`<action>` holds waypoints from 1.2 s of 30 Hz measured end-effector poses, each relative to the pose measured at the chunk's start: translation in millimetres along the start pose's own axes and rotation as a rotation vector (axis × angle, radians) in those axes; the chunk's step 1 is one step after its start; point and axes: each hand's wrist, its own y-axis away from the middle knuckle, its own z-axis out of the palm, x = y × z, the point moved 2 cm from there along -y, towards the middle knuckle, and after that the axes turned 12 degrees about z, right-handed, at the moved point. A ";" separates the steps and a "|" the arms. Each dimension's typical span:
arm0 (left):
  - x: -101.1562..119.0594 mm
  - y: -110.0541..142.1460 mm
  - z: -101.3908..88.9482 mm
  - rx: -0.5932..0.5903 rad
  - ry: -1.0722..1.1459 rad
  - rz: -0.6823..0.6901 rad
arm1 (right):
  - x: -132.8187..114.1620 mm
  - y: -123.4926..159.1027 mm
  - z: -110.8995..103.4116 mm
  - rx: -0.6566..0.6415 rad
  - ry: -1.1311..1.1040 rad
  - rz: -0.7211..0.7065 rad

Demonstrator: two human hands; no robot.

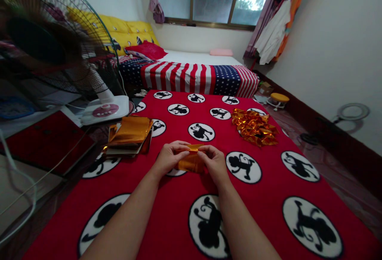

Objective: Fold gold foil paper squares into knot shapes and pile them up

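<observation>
A sheet of gold foil paper point(191, 163) is held up between my two hands over the red cloth. My left hand point(172, 157) pinches its left side, thumb against fingers. On the right side my right hand point(214, 160) grips it the same way, and the upper edge looks folded over between the thumbs. To the left lies a stack of gold foil sheets point(131, 132), with uneven edges. Shiny folded gold foil pieces point(255, 128) are heaped to the right, beyond my right hand.
The red cloth with monkey prints point(167, 228) covers the surface before me. At left a fan point(104, 107) stands by a dark red panel point(44, 140), with cables hanging. A bed point(185, 77) is beyond the far edge; a yellow stool point(279, 97) stands at right.
</observation>
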 end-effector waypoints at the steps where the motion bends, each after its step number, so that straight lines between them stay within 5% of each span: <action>1: -0.1 -0.1 0.1 -0.001 0.006 0.001 | 0.1 0.1 -0.1 0.002 0.016 -0.005; 11: 3.0 -0.4 1.9 -0.014 0.007 -0.002 | -4.0 1.6 -0.9 0.015 0.164 -0.086; 21: 5.2 -0.2 1.7 -0.004 -0.020 0.055 | -7.8 2.8 1.3 0.075 -0.080 0.000; 36: 10.2 -0.9 3.3 0.009 -0.017 0.082 | -5.9 2.5 -0.7 0.074 -0.030 0.015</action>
